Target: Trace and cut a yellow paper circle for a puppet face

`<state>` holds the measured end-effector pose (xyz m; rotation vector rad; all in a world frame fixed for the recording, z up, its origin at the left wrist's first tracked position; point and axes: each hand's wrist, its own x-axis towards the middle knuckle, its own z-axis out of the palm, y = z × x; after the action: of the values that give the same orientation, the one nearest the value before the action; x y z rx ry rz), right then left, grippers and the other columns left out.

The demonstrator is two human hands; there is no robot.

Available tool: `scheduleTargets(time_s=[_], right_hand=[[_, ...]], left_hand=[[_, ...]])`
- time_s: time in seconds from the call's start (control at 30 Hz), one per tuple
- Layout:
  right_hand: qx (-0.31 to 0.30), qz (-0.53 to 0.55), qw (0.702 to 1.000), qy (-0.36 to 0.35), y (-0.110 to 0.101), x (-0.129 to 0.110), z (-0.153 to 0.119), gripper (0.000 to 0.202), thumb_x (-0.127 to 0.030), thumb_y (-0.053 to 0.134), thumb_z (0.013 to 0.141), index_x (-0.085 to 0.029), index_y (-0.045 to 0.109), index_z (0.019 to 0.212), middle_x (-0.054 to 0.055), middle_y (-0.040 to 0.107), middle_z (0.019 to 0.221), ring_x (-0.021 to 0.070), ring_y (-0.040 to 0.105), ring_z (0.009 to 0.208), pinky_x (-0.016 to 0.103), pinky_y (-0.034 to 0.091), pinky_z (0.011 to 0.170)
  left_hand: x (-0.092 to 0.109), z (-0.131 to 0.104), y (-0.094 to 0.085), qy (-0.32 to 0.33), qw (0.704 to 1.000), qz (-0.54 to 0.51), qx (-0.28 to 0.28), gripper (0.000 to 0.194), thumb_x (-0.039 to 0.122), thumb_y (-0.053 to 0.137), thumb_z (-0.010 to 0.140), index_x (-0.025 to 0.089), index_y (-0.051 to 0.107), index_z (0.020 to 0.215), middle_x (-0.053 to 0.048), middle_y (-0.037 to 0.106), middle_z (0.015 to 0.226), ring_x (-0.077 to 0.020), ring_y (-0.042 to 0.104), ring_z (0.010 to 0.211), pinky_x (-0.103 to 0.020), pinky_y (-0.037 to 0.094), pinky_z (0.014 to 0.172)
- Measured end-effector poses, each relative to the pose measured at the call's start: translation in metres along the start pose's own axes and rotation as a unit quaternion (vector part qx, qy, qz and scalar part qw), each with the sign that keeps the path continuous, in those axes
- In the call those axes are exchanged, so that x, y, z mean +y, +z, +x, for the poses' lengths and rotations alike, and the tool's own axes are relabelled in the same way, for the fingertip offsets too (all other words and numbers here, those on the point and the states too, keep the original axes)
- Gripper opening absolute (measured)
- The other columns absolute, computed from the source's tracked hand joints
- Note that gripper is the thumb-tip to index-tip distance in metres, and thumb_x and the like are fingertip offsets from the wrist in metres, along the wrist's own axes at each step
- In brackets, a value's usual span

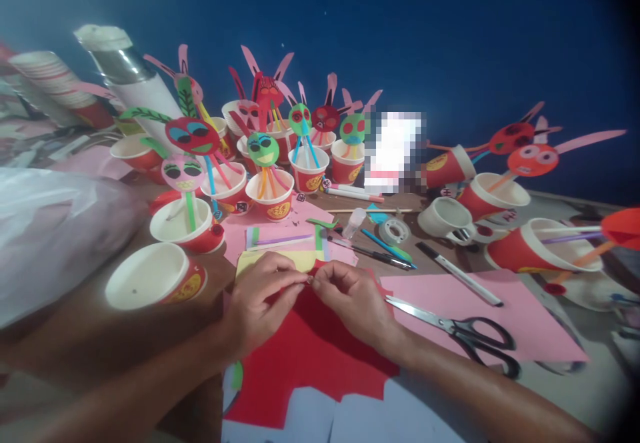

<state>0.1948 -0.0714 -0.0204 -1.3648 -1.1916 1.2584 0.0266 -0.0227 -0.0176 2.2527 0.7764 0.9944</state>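
My left hand (pixel 267 296) and my right hand (pixel 350 296) meet over a red paper sheet (pixel 305 349) with cut edges. Both have fingertips pinched close together around a tiny piece, too small to name. Beneath the fingers, yellow paper (pixel 250 263) shows at the top of the red sheet. To the right, black-handled scissors (pixel 455 326) lie on pink paper (pixel 525 329), their blades toward my right hand. Just beyond the hands are a black pen (pixel 373 253), a tape roll (pixel 394 231) and a small clear glue bottle (pixel 355 223).
Paper cups with paper faces on straws, such as a green face (pixel 263 149), line the back. An undecorated cup (pixel 150 276) stands left, beside a plastic bag (pixel 60 236). A white mug (pixel 445 219) and a marker (pixel 460 273) are at right. A flask (pixel 125 69) stands at back left.
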Motion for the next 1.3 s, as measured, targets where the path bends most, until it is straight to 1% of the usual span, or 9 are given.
scheduleTargets(time_s=[0.17,0.3,0.47,0.67,0.83,1.1,1.3], right_hand=[[0.002,-0.011,1.0,-0.011,0.0004,0.0026,-0.0005,0.014,-0.018,0.052,0.079,-0.018,0.05,0.065,-0.005,0.052,0.063,0.0084,0.047,0.059,0.018,0.038,0.056],[0.002,-0.029,0.999,-0.015,0.0006,0.0024,-0.0011,0.013,-0.019,0.052,0.078,-0.018,0.051,0.066,-0.004,0.053,0.064,0.0089,0.047,0.06,0.018,0.039,0.057],[0.005,-0.048,0.999,-0.016,0.0012,0.0016,-0.0016,0.014,-0.024,0.052,0.08,-0.019,0.052,0.067,-0.004,0.051,0.063,0.0097,0.047,0.06,0.02,0.04,0.058],[-0.002,-0.035,0.999,-0.013,0.0007,0.0013,-0.0014,0.015,-0.027,0.053,0.081,-0.018,0.053,0.069,-0.003,0.051,0.065,0.0099,0.047,0.062,0.02,0.041,0.06],[-0.006,-0.026,1.0,-0.013,0.0009,0.0008,-0.0013,0.015,-0.027,0.054,0.081,-0.018,0.052,0.069,-0.003,0.051,0.066,0.0098,0.048,0.063,0.02,0.041,0.061],[0.002,-0.042,0.999,-0.027,0.0015,0.0007,-0.0018,0.015,-0.026,0.054,0.081,-0.018,0.053,0.069,-0.003,0.052,0.065,0.0101,0.048,0.063,0.021,0.041,0.06],[0.006,-0.054,0.998,-0.041,0.0016,0.0042,-0.0014,0.013,-0.023,0.055,0.081,-0.019,0.053,0.069,-0.004,0.053,0.065,0.0094,0.049,0.064,0.019,0.04,0.06]], left_hand=[[-0.0014,0.0012,0.0033,0.013,0.999,-0.031,0.009,0.019,0.003,0.057,0.076,0.013,0.065,0.09,-0.006,0.06,0.081,-0.0142,0.058,0.077,-0.025,0.047,0.067],[-0.0024,0.0014,0.0048,0.006,0.999,-0.042,0.003,0.019,0.003,0.057,0.077,0.012,0.064,0.092,-0.007,0.06,0.082,-0.0142,0.059,0.077,-0.024,0.049,0.067],[-0.0009,0.0014,0.0052,0.003,0.998,-0.061,0.002,0.018,0.004,0.056,0.077,0.012,0.064,0.092,-0.007,0.06,0.082,-0.0145,0.059,0.077,-0.024,0.049,0.065],[0.0014,0.0023,0.0046,-0.042,0.995,-0.092,-0.023,0.014,0.007,0.055,0.079,0.012,0.063,0.089,-0.006,0.059,0.081,-0.0124,0.057,0.071,-0.022,0.046,0.059],[0.0013,0.0019,0.0041,-0.086,0.989,-0.113,-0.041,0.011,0.01,0.053,0.08,0.012,0.063,0.086,-0.006,0.058,0.08,-0.0134,0.057,0.071,-0.024,0.046,0.062],[-0.0024,-0.001,0.0058,-0.17,0.964,-0.191,-0.077,0.012,0.014,0.051,0.081,0.016,0.062,0.085,-0.004,0.057,0.08,-0.0145,0.056,0.073,-0.025,0.045,0.063],[-0.0024,0.0,0.0067,-0.2,0.955,-0.205,-0.072,0.007,0.015,0.053,0.079,0.015,0.06,0.077,-0.002,0.056,0.075,-0.0138,0.054,0.07,-0.025,0.043,0.062]])
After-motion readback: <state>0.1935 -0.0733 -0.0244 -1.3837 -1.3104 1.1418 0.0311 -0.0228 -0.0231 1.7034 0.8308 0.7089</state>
